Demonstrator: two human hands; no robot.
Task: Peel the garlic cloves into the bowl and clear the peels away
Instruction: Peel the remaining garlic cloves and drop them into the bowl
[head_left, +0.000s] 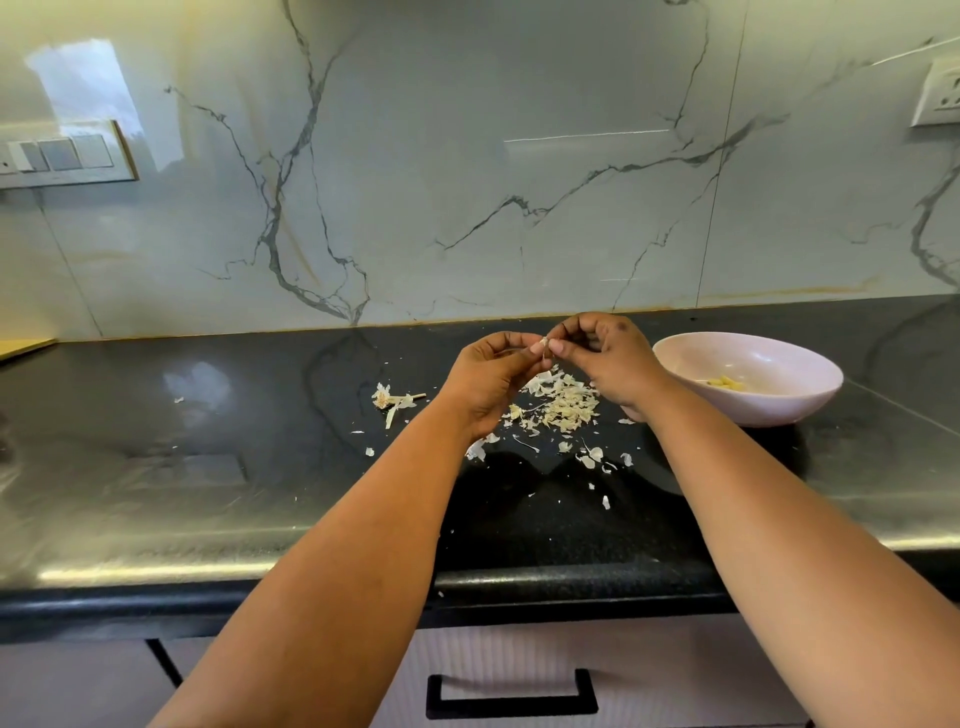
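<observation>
Hands (491, 371) raised, fingertips pinching garlic clove (544, 344)

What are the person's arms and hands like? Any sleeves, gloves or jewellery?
Both forearms are bare as far as the picture shows, with no sleeves in sight. The left hand and right hand wear no gloves, and no watch, bracelet or ring is visible.

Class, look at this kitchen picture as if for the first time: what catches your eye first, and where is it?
Two hands, the left hand and right hand, meet above the black counter, pinching a garlic clove. Below them lies a pile of peels; right of it stands a pale bowl holding peeled cloves.
</observation>
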